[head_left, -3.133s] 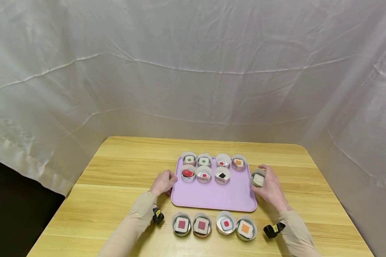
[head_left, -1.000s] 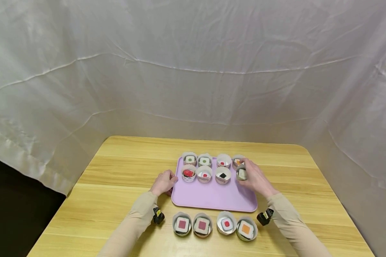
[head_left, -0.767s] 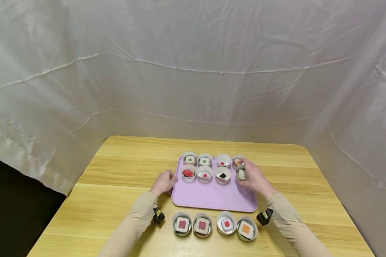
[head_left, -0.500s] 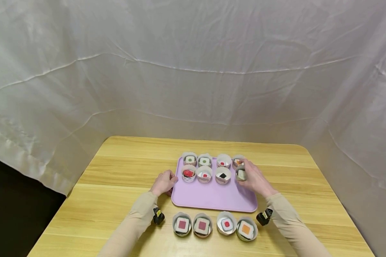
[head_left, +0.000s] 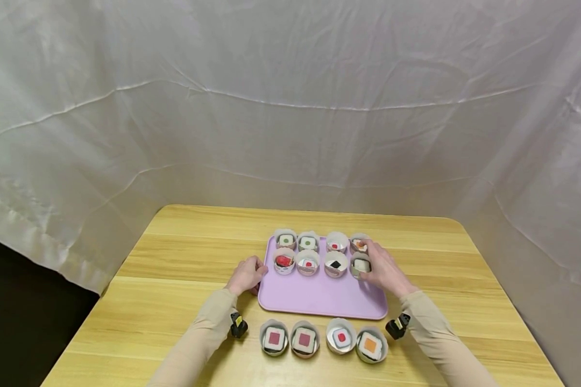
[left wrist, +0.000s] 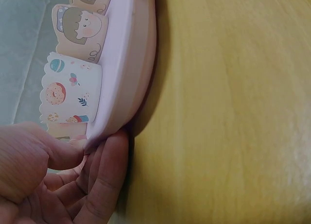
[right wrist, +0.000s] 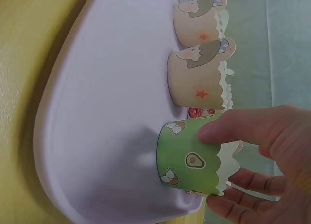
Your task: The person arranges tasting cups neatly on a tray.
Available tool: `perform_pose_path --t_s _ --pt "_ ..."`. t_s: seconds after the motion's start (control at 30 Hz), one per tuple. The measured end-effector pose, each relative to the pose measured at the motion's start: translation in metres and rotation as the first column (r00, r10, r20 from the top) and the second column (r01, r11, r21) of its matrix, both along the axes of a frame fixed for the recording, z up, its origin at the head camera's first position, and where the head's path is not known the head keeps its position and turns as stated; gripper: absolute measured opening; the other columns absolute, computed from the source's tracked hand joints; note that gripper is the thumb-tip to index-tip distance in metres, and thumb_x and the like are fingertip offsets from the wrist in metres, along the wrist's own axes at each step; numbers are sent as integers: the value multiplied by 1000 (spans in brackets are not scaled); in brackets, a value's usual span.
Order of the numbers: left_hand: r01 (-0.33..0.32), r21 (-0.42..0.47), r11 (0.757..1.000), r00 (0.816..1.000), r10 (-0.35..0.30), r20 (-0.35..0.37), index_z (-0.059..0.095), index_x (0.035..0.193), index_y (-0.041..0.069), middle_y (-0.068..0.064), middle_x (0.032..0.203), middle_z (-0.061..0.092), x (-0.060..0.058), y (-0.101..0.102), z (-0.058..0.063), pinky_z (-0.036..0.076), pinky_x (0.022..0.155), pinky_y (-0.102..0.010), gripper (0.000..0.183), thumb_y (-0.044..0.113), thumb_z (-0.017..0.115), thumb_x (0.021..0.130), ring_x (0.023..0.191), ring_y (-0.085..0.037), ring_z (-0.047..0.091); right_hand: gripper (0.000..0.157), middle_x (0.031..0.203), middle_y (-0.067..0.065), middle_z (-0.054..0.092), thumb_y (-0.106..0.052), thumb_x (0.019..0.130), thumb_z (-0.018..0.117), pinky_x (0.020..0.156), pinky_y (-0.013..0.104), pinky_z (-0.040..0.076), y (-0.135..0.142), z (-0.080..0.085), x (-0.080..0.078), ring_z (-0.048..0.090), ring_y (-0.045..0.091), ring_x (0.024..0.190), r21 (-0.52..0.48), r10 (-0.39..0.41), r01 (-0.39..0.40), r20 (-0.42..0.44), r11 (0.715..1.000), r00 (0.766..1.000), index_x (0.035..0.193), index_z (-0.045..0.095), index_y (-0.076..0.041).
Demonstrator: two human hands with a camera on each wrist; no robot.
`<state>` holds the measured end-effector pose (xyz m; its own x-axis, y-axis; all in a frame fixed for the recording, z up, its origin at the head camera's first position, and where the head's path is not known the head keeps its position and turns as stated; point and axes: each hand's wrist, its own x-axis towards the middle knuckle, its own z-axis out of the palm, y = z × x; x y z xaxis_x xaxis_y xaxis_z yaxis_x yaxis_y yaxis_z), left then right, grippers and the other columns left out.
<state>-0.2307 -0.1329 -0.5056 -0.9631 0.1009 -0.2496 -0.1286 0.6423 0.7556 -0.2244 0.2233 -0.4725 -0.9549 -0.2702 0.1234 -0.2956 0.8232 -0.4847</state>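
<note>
A lilac tray [head_left: 319, 301] holds two rows of paper baking cups with square sushi-like pieces inside. My left hand [head_left: 245, 276] grips the tray's left edge; in the left wrist view its thumb lies on top and the fingers [left wrist: 107, 170] curl underneath. At the right end of the nearer row stands a green paper cup [right wrist: 187, 158] with an avocado print and a whitish piece inside. My right hand [head_left: 383, 270] holds that cup, thumb on its near side and fingers round the far side by the rim. Its base sits on the tray.
In front of the tray, several more cups stand in a row on the wooden table [head_left: 174, 258], among them one with an orange-centred piece [head_left: 369, 345] and one with a red-centred piece [head_left: 341, 338]. Grey cloth [head_left: 290, 134] hangs behind the table.
My right hand has carried the green cup leftward from beside the tray onto it. Over the last half second the cup has shifted slightly left, showing more of itself. My left hand stays put.
</note>
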Motion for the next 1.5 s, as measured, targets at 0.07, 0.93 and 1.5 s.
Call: perform_pose_path --t_s 0.07,0.93,1.5 --pt "4 -9 1000 1000 -4 -6 58 96 0 -11 72 63 0 0 0 56 47 -27 17 15 55 103 51 -15 61 86 120 29 61 -2 67 87 94 65 52 0 0 0 61 46 108 1 0 0 -1 1000 1000 141 43 2" --pt "10 -7 1000 1000 -10 -16 58 95 0 -11 73 63 0 1 -1 56 46 -28 16 14 55 102 51 -15 61 35 100 26 65 -22 106 43 65 32 52 26 -11 -6 65 31 82 -190 -292 309 111 932 950 126 52 5" --pt "8 -10 1000 1000 -8 0 58 95 0 -11 73 63 -1 0 0 56 47 -27 17 15 55 103 52 -15 61 31 83 21 67 -8 93 52 50 30 58 38 -22 -9 64 15 53 -51 -216 252 373 966 902 115 57 14"
